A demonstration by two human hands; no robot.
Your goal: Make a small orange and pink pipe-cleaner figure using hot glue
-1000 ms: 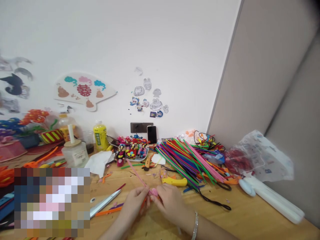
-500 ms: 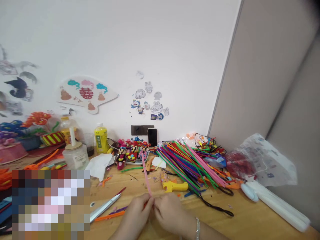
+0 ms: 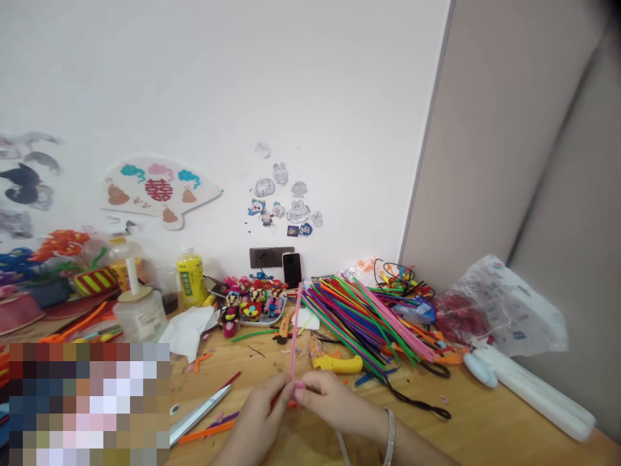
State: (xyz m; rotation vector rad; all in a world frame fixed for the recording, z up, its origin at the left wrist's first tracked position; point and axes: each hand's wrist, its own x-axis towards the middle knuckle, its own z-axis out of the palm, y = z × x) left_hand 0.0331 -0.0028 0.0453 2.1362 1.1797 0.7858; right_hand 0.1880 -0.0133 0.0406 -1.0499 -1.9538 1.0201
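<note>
A pink pipe cleaner [image 3: 295, 333] stands up nearly straight from between my hands, over the front of the table. My left hand [image 3: 266, 406] pinches it low down with thumb and fingers. Right beside it, my right hand [image 3: 334, 401] is closed on a small curled pink part at the lower end. A bit of orange-red shows by the fingertips, too small to make out. Beyond the hands lie a yellow glue gun [image 3: 339, 364] and a pile of coloured pipe cleaners [image 3: 359, 317]. Silver scissors [image 3: 201, 411] rest left of my left hand.
Small figures [image 3: 255, 301] sit on a tray at the back, near a phone [image 3: 292, 270] leaning on the wall. A yellow bottle [image 3: 190, 277], a glass jar [image 3: 140, 315] and white tissue [image 3: 189, 330] stand left. A white stick-like device [image 3: 538, 395] lies right.
The pink pipe cleaner has swung from leaning left to nearly upright. My right hand has turned, so its thumb and the curled pink part now show. The view has shifted slightly.
</note>
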